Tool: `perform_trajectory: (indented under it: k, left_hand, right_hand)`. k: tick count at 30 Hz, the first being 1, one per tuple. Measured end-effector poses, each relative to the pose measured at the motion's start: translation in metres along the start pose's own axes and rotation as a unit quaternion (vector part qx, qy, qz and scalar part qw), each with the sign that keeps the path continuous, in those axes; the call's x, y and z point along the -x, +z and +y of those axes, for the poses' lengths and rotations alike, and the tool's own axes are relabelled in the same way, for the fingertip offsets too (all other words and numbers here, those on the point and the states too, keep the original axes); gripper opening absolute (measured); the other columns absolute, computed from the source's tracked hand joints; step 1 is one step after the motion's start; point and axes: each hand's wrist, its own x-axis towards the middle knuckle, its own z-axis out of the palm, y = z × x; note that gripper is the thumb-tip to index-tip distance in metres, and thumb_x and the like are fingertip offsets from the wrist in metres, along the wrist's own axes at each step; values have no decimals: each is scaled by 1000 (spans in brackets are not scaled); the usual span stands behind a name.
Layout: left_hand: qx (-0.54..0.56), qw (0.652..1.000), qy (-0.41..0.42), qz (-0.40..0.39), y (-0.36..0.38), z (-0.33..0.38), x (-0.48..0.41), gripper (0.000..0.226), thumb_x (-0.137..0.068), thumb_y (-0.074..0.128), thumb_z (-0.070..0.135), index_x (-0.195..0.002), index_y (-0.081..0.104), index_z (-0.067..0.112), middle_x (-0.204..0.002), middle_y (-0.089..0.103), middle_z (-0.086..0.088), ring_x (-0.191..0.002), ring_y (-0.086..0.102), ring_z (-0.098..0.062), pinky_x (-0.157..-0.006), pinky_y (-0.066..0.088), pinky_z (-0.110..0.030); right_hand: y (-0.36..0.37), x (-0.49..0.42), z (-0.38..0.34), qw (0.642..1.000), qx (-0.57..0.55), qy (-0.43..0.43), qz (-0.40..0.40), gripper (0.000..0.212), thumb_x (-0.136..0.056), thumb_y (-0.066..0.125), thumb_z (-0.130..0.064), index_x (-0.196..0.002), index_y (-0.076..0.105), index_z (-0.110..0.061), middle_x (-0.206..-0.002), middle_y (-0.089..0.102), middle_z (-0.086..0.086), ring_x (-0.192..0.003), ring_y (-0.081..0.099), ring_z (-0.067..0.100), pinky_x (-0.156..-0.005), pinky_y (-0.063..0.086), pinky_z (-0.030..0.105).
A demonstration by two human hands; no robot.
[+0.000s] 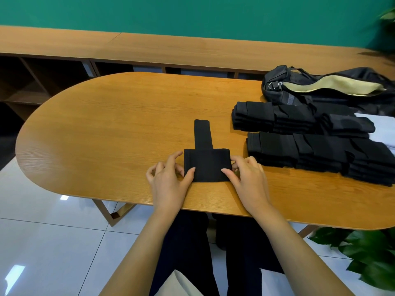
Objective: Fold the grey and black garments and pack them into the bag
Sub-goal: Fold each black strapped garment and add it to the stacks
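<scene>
Cloth (207, 165), black and half folded, lies between both hands, a narrow strip reaching away from them. The left hand (168, 180) and right hand (245, 178) pinch its side edges. Beyond the right hand, two rows of folded pieces (299, 133) wait; the bag (333, 86) gapes open, seemingly unpacked.

Two hands (168, 180) (248, 178) are showing; one black garment (206, 163) is lying between them; two stacks (299, 118) (320, 157) (piece counts unclear) are sitting beside one bag (333, 86); two plants (363, 253) (388, 24) are showing.
</scene>
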Motion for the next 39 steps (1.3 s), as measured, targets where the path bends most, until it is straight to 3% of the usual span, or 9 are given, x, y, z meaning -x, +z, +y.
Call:
perform_trajectory:
  k: [5,11,17,20,25,29,31,35,39]
  left_hand:
    - [-16,1000,3,-8,0,0,0,41,-85,68,43,-123,58,29,-73,55,14,-88,51,-10,-94,24,-31]
    - [-53,998,40,-21,4,-5,0,20,-84,69,40,-100,75,29,-100,61,9,-99,51,-16,-93,24,-34]
    - [-62,990,76,-106,-2,-2,-2,55,-73,62,65,-115,70,31,-132,57,17,-125,41,-14,-111,18,-48]
    - [-60,986,77,-135,-4,-1,-3,62,-69,66,66,-122,65,34,-135,54,20,-129,37,-13,-116,8,-51]
    - [-49,988,74,-127,-4,-1,-2,54,-76,60,63,-121,66,34,-135,55,20,-128,37,-12,-116,5,-51]
    - [-35,991,67,-114,-4,2,-2,65,-77,36,70,-118,69,32,-133,58,17,-127,39,-13,-116,8,-51]
    - [-30,992,65,-107,-4,2,-2,66,-78,32,71,-115,70,32,-131,59,16,-126,40,-14,-116,10,-50]
    - [-23,993,68,-95,-4,1,-1,65,-81,35,76,-108,73,31,-124,64,15,-123,44,-15,-115,13,-50]
    - [-22,991,81,-102,-5,1,0,71,-71,42,81,-113,70,31,-121,64,15,-124,43,-15,-113,16,-55]
  right_hand:
    - [1,-2,-1,1000,0,1,-17,41,-86,69,-35,-122,57,-18,-83,49,-12,-85,48,9,-75,47,28]
    - [3,-1,2,997,45,-63,-5,29,-90,66,-24,-119,65,-17,-117,59,-2,-111,48,16,-88,46,33]
    - [7,-2,2,996,72,-55,-15,24,-97,56,-23,-115,70,-18,-119,67,-4,-119,49,16,-95,42,34]
    - [7,-2,3,996,77,-51,-20,25,-98,54,-23,-117,69,-18,-121,66,-4,-122,49,17,-97,41,34]
    - [6,-2,1,997,51,-45,-30,27,-99,52,-27,-119,69,-19,-124,65,-4,-125,45,15,-101,37,32]
    - [0,-2,0,995,34,-72,-62,48,-94,41,-56,-121,67,-26,-129,60,-9,-128,38,12,-104,28,31]
    - [-2,-1,0,992,41,-95,-73,52,-89,45,-63,-121,66,-28,-130,59,-12,-129,38,12,-106,24,32]
    - [-1,-1,0,992,38,-113,-51,32,-92,55,-45,-113,69,-26,-123,64,-11,-127,44,14,-107,32,38]
    - [-2,-1,0,994,14,-102,-28,18,-96,56,-30,-105,70,-24,-110,68,-9,-120,48,14,-102,30,33]
